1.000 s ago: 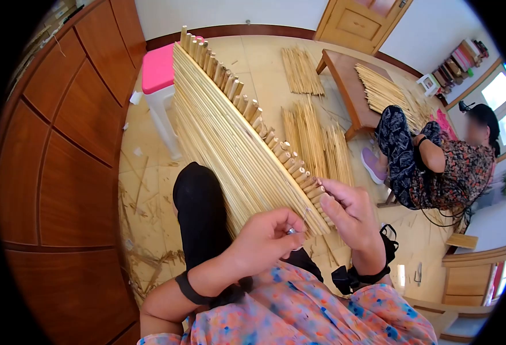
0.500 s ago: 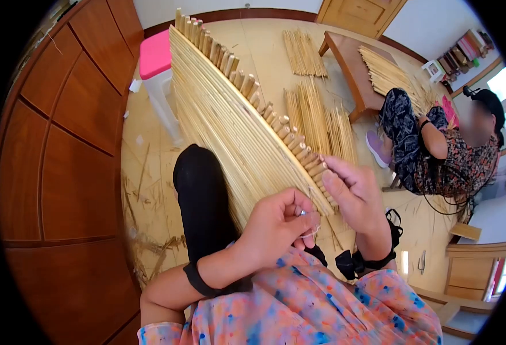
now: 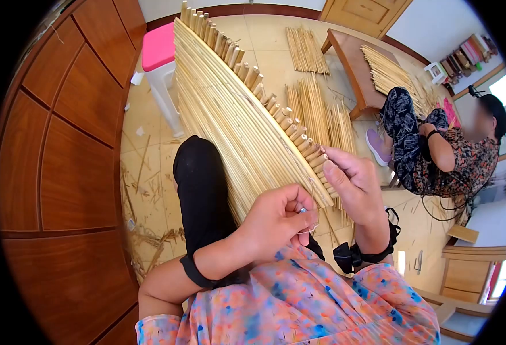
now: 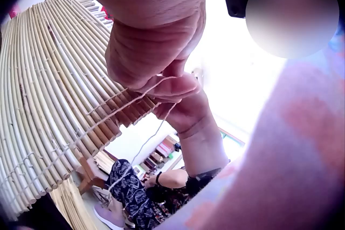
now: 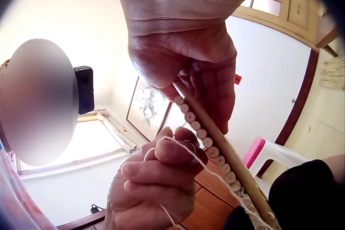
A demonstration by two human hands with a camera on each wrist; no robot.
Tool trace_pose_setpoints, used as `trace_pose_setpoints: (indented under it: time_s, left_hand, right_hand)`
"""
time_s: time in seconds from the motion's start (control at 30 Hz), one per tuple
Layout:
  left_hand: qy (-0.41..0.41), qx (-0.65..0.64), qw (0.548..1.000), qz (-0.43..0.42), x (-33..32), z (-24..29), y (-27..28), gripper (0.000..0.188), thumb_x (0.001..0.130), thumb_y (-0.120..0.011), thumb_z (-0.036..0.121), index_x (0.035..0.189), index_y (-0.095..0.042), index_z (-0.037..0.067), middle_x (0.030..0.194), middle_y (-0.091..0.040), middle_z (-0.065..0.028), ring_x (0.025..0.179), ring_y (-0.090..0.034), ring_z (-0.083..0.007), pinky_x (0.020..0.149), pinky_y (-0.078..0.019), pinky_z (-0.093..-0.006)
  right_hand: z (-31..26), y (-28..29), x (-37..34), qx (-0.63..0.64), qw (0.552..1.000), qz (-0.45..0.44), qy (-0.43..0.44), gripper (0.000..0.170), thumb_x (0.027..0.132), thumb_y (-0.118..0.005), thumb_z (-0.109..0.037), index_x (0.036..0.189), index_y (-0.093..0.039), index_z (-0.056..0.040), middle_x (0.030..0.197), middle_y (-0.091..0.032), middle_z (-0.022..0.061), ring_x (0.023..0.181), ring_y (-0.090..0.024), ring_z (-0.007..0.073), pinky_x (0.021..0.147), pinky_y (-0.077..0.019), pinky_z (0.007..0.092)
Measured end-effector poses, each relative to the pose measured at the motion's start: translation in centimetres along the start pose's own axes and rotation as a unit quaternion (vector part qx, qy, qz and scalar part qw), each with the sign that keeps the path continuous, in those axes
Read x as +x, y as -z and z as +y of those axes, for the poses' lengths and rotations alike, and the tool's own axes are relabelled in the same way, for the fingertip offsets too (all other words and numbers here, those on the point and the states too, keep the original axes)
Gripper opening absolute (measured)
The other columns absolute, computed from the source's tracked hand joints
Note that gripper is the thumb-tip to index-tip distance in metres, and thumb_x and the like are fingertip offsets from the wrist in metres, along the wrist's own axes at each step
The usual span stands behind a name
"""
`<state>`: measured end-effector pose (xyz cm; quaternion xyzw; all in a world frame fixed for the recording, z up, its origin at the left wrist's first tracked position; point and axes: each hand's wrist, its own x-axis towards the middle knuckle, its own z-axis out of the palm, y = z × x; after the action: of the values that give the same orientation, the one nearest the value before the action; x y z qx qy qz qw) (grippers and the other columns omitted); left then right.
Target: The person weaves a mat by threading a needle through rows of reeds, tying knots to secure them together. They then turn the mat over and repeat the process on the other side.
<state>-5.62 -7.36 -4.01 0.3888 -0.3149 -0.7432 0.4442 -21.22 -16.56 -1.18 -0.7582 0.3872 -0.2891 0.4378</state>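
A mat of stalks bound side by side [image 3: 241, 121] slants from the pink stool down to both hands in the head view. My right hand [image 3: 356, 181] grips its near corner, thumb on the stalk ends. Just left of that corner, my left hand [image 3: 281, 218] pinches a thin white string [image 5: 213, 172], fingers curled. From the left fingers the string runs along the mat's underside [image 4: 54, 79] in the left wrist view, and a loose length hangs down. Cut round stalk ends [image 5: 213, 152] line the edge below my right hand in the right wrist view.
A pink-topped stool [image 3: 158, 49] stands at the far left end. Stalk bundles [image 3: 310, 109] lie on the floor beyond. A seated person [image 3: 454, 144] works by a low brown table [image 3: 350, 69] at right. Wooden cabinets [image 3: 74, 172] line the left.
My left hand has drawn back from the mat's edge with the string and moved slightly toward the right. The right hand keeps its grip on the corner.
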Motion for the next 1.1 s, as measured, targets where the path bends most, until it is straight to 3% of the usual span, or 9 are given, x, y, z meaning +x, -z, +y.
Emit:
trace_pose_setpoints:
  time_s: [0.33,0.6,0.7,0.8,1.1]
  left_hand:
    - [-0.01,-0.05,0.998,0.043,0.9,-0.5,-0.2,0.007,0.09,-0.061,0.006,0.089,-0.055,0.002,0.075,-0.063,-0.0066,0.058,-0.061,-0.0125,0.051,-0.0496,-0.0232]
    - [-0.016,-0.1,0.992,0.075,0.9,0.0,-0.2,0.004,0.088,-0.061,0.003,0.089,-0.057,0.001,0.074,-0.064,-0.0071,0.056,-0.061,-0.013,0.05,-0.0495,-0.0231]
    - [0.014,-0.096,0.994,0.054,0.6,0.7,0.7,0.005,0.086,-0.061,0.001,0.089,-0.057,0.0,0.071,-0.062,-0.0068,0.053,-0.06,-0.0125,0.047,-0.0475,-0.0226]
    - [0.052,-0.072,0.996,0.014,0.2,1.9,1.9,0.012,0.087,-0.064,0.01,0.09,-0.057,0.001,0.069,-0.06,-0.0043,0.051,-0.058,-0.011,0.045,-0.0469,-0.0227]
    - [0.039,-0.022,0.999,0.029,-0.1,1.8,1.1,0.005,0.087,-0.06,0.003,0.087,-0.057,-0.001,0.067,-0.06,-0.0048,0.048,-0.057,-0.009,0.041,-0.0421,-0.0207]
  right_hand:
    - [0.5,-0.1,0.2,-0.009,1.0,0.009,0.01,0.027,0.089,-0.06,-0.013,0.11,-0.063,0.0038,0.063,-0.054,0.0055,0.058,-0.047,0.0055,0.053,-0.0418,0.0239]
    - [0.1,-0.4,0.5,-0.052,0.998,0.014,0.035,0.027,0.09,-0.059,-0.014,0.11,-0.063,0.0031,0.057,-0.048,0.0079,0.052,-0.045,0.0079,0.047,-0.0391,0.0263]
    - [-0.4,-0.4,0.5,-0.054,0.998,0.008,0.026,0.027,0.09,-0.059,-0.014,0.11,-0.063,0.0032,0.057,-0.047,0.0087,0.051,-0.045,0.0087,0.047,-0.0385,0.0265]
    - [0.1,-0.5,0.3,-0.053,0.998,0.006,0.039,0.027,0.089,-0.06,-0.015,0.11,-0.063,0.0034,0.057,-0.046,0.0087,0.051,-0.044,0.0089,0.047,-0.0382,0.0263]
    - [0.7,-0.8,-0.3,-0.043,0.998,0.015,0.048,0.026,0.088,-0.06,-0.012,0.109,-0.062,0.0043,0.056,-0.044,0.0074,0.05,-0.042,0.0081,0.046,-0.0368,0.0257]
